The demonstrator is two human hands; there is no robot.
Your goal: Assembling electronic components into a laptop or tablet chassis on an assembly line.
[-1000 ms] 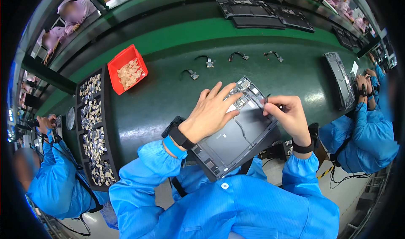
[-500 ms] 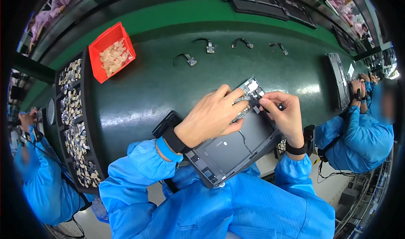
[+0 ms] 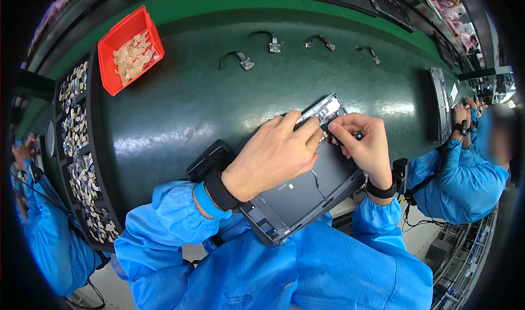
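A dark laptop base point(image 3: 281, 198) lies at an angle at the bench's near edge, its inside facing up. At its far end, a circuit board and a silvery part point(image 3: 331, 106) show beside my fingers. My left hand point(image 3: 273, 157) rests across the base, fingers stretched over the board and thumb apart; its fingertips are partly hidden. Thumb and index finger of my right hand point(image 3: 363, 143) are pinched together at the board's right side, close to the left fingertips. A small dark piece shows there, too covered to name. A thin cable point(image 3: 317, 181) runs along the base.
Several small boards with ribbon cables point(image 3: 247, 64) lie across the far bench. Far left stand a red bin point(image 3: 104, 69) of beige pieces and a black divided tray point(image 3: 104, 189) of small parts. A black object point(image 3: 205, 159) sits by my left wrist. Co-workers point(image 3: 465, 173) sit on both sides.
My right pinch has moved slightly left along the board, nearer the left fingertips. My left fingers have drawn closer together. The view has shifted a little.
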